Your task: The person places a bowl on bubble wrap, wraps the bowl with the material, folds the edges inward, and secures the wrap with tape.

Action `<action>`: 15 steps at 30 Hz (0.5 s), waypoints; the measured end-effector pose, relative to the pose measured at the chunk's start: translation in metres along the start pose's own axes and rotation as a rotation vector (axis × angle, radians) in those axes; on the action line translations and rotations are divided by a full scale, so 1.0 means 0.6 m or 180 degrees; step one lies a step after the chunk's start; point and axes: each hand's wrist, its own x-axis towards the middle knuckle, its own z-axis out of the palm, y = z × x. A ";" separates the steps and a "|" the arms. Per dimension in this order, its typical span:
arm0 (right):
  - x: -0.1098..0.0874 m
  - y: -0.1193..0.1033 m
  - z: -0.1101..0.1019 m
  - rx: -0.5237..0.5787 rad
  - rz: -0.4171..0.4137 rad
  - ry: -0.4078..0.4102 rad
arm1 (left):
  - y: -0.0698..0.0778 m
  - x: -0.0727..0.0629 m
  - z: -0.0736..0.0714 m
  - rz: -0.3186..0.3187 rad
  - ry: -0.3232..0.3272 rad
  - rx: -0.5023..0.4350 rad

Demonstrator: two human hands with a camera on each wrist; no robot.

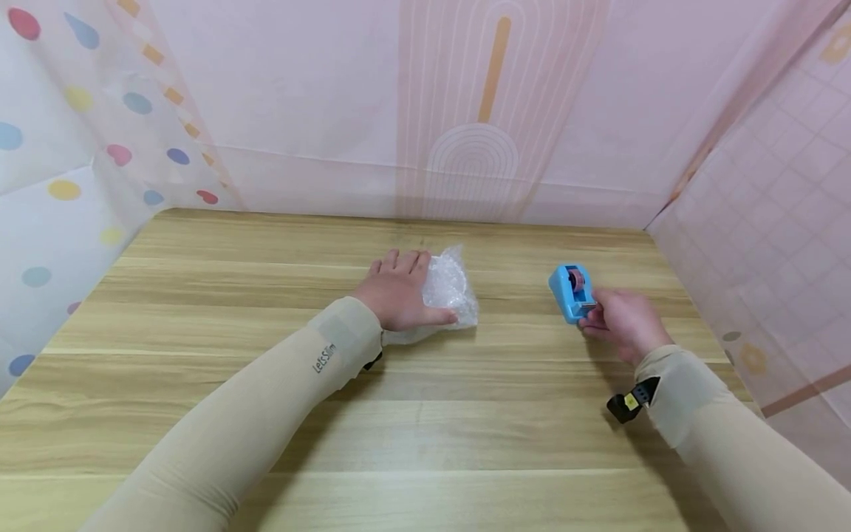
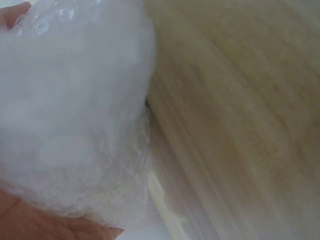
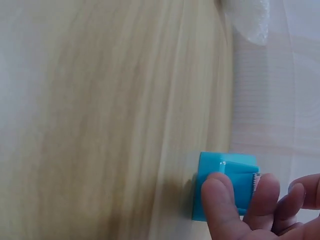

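Note:
A bundle of clear bubble wrap (image 1: 447,284) lies near the middle of the table, and what is inside cannot be made out. My left hand (image 1: 397,292) rests on its left part, fingers stretched away from me and thumb along the near side. In the left wrist view the bubble wrap (image 2: 75,110) fills the space by the palm. Off to the right stands a light-blue tape dispenser (image 1: 570,295) with a pinkish roll. My right hand (image 1: 628,321) holds its near end, thumb on the blue side and a finger by the serrated cutter (image 3: 256,181).
The wood-grain table (image 1: 425,436) meets a pink patterned cloth wall (image 1: 319,111) at the back. A dotted cloth (image 1: 53,236) hangs on the left and a checked pink one (image 1: 771,222) on the right.

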 end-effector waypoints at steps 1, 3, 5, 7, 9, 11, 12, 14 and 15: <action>0.000 0.001 0.000 0.0044 0.0016 0.0014 | 0.001 -0.001 -0.001 0.0001 -0.0003 -0.0004; -0.001 0.002 0.002 0.0109 0.0042 0.0025 | 0.002 -0.003 -0.002 0.0004 0.0000 0.0001; -0.001 0.003 0.004 0.0146 0.0065 0.0025 | 0.002 -0.004 -0.002 -0.0004 -0.0004 0.0009; 0.000 0.005 0.007 0.0169 0.0096 0.0023 | 0.002 -0.006 -0.003 -0.0001 0.0010 0.0012; 0.001 0.007 0.007 0.0204 0.0109 0.0001 | 0.002 -0.007 -0.003 0.0017 0.0040 0.0017; 0.001 0.008 0.008 0.0229 0.0118 -0.0023 | 0.002 -0.008 -0.004 0.0023 0.0051 0.0025; 0.001 0.009 0.008 0.0248 0.0122 -0.0031 | 0.002 -0.008 -0.004 0.0024 0.0054 0.0028; 0.002 0.010 0.008 0.0259 0.0125 -0.0042 | 0.002 -0.008 -0.003 0.0031 0.0059 0.0037; 0.002 0.010 0.009 0.0255 0.0134 -0.0043 | 0.002 -0.007 -0.003 0.0033 0.0059 0.0042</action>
